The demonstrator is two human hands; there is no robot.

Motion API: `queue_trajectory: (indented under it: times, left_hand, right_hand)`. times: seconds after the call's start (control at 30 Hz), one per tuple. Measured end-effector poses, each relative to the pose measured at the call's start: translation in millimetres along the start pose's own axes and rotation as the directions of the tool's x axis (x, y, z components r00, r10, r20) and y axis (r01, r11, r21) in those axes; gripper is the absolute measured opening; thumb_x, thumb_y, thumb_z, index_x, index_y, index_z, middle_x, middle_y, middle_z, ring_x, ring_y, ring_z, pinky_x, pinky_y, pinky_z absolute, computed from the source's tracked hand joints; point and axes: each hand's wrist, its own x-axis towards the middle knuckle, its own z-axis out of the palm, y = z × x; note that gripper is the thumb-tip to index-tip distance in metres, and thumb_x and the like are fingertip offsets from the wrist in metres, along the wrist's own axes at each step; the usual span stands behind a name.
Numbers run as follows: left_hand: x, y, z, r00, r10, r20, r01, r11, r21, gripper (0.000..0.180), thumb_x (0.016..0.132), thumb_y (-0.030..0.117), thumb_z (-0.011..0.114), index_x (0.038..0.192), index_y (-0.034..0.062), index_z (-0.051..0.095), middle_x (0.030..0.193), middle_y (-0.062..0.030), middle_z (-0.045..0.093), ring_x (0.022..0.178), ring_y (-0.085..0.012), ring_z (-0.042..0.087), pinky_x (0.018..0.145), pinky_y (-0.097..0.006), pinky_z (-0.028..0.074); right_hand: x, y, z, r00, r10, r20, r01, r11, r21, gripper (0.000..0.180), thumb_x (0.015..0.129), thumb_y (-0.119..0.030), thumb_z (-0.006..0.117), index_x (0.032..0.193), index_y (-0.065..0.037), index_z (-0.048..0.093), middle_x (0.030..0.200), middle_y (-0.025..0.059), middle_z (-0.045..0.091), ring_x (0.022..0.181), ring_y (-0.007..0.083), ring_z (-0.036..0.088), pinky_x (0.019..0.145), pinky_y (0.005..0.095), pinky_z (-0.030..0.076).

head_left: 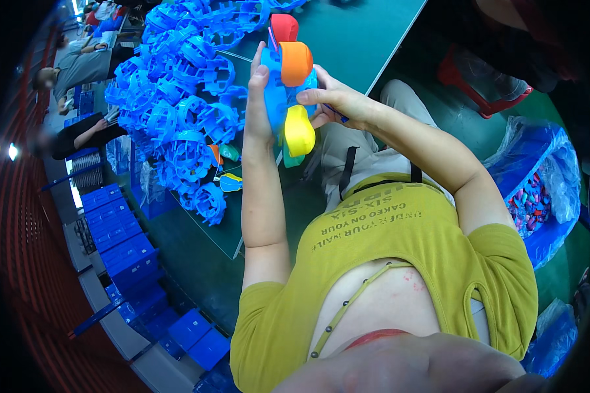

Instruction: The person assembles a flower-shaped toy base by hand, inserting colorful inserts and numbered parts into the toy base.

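Note:
Both of my hands hold a blue plastic toy part above the table's near edge. Rounded pieces sit around it: a red piece, an orange piece and a yellow piece, with some green below the yellow. My left hand supports the part's left side, palm against it. On the other side my right hand grips it, thumb near the orange piece and the other fingers partly hidden behind. Close to my left forearm, a yellow-and-blue piece and a green piece lie by the pile.
A big heap of blue plastic frames covers the left of the green table. On the right stand a plastic-lined blue crate of small colourful pieces and a red stool. Blue boxes and people at work are at left.

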Motion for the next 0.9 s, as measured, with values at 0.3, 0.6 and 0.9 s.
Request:
queue_trajectory:
  times: [0.3, 0.6, 0.9]
  left_hand:
    - [-7, 2, 5, 1.0, 0.006, 0.011, -0.006, 1.0, 0.026, 0.083, 0.094, 0.046, 0.053, 0.16, 0.0094, 0.018, 0.142, -0.0193, 0.05, 0.125, -0.0305, 0.058, 0.102, -0.044, 0.051]
    - [-14, -4, 13, 0.999, 0.042, -0.014, -0.041, 0.996, 0.075, 0.083, 0.095, 0.046, 0.052, 0.161, 0.0081, 0.018, 0.141, -0.0187, 0.05, 0.123, -0.0285, 0.058, 0.101, -0.041, 0.051]
    - [-17, -12, 9, 0.993, 0.118, 0.016, -0.119, 0.974, 0.193, 0.076, 0.097, 0.045, 0.047, 0.159, 0.005, 0.025, 0.149, -0.0165, 0.042, 0.134, -0.0285, 0.048, 0.11, -0.041, 0.041]
  right_hand:
    - [-5, -13, -12, 0.991, 0.104, 0.08, -0.081, 0.964, -0.255, 0.1, 0.084, -0.035, 0.081, 0.153, -0.009, 0.014, 0.127, 0.0162, 0.055, 0.092, 0.0238, 0.073, 0.075, 0.0337, 0.065]
    - [-8, -4, -10, 0.999, 0.041, 0.029, -0.034, 0.975, -0.22, 0.093, 0.086, -0.043, 0.079, 0.15, -0.007, 0.022, 0.122, 0.012, 0.056, 0.096, 0.0178, 0.069, 0.077, 0.032, 0.064]
    - [-8, -10, -8, 0.997, -0.002, 0.072, 0.033, 0.907, -0.419, 0.101, 0.084, -0.049, 0.078, 0.153, -0.006, 0.018, 0.133, 0.0149, 0.051, 0.112, 0.0194, 0.063, 0.08, 0.0311, 0.061]
